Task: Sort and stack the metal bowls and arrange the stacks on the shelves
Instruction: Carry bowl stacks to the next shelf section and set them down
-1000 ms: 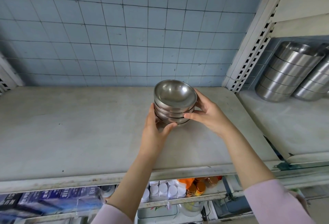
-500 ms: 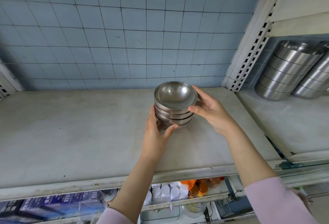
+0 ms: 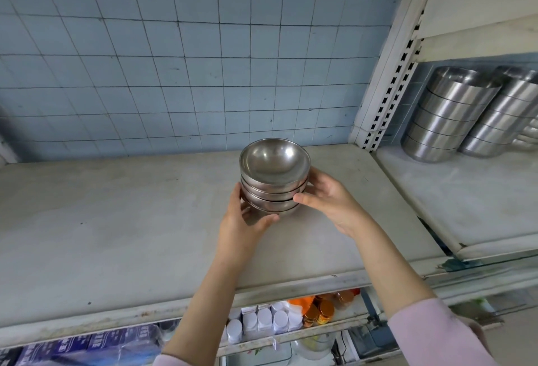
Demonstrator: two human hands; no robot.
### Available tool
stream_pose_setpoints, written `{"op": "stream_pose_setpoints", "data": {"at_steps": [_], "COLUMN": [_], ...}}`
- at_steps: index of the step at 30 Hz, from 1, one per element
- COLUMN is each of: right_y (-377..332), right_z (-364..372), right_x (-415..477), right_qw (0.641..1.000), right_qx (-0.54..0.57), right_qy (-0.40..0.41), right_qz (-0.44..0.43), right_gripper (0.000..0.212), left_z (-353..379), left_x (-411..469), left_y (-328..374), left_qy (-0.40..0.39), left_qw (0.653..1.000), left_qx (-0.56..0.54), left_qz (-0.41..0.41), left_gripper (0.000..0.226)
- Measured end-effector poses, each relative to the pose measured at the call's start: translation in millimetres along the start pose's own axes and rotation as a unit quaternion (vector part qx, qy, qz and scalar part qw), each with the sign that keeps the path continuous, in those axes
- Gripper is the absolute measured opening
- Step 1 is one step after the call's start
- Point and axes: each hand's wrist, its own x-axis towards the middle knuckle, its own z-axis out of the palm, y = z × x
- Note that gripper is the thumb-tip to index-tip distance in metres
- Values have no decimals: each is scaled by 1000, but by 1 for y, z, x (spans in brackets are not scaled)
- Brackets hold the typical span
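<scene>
A stack of small metal bowls (image 3: 273, 175) stands upright on the grey shelf (image 3: 116, 234), right of its middle and toward the tiled back wall. My left hand (image 3: 241, 220) cups the stack's lower left side, thumb curled under its front. My right hand (image 3: 329, 199) grips the right side, thumb pressed on the lower bowls. Whether the bottom bowl touches the shelf is hidden by my fingers. Two tall stacks of larger metal bowls (image 3: 448, 115) lean on the neighbouring shelf to the right.
A white slotted upright (image 3: 390, 74) divides this shelf from the right-hand shelf (image 3: 465, 196). Blue tiles (image 3: 174, 74) back the shelf. Below the shelf's front edge sit white-capped bottles (image 3: 262, 322), orange jars (image 3: 320, 310) and dark blue packets (image 3: 87, 348).
Both hands have carried the small bowl stack slightly farther back on the shelf, toward the wall. The grip on both sides is the same.
</scene>
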Motion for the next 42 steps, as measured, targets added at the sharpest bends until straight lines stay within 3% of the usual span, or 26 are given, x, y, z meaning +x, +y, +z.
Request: {"op": "stream_pose_setpoints", "data": {"at_steps": [11,28,42], "right_y": [-22,-27,7], "right_z": [-69,-344,-512], "right_x": [-92,-320,-303], "right_qw": [990,954,945], "right_qx": [1,-39,-42], "right_qy": [127,291,322], "right_qz": [-52,-65,-46], "right_gripper": [63,71,71], "left_z": [58,375,550], "left_x": [-40,-152,-95], "left_y": [67,171,185], "left_qy": [-72,-240,-271], "left_qw": [995,965,958], "left_qx": [-20,-75,-73], "left_qz": [70,75,56], "left_gripper": [92,86,84]}}
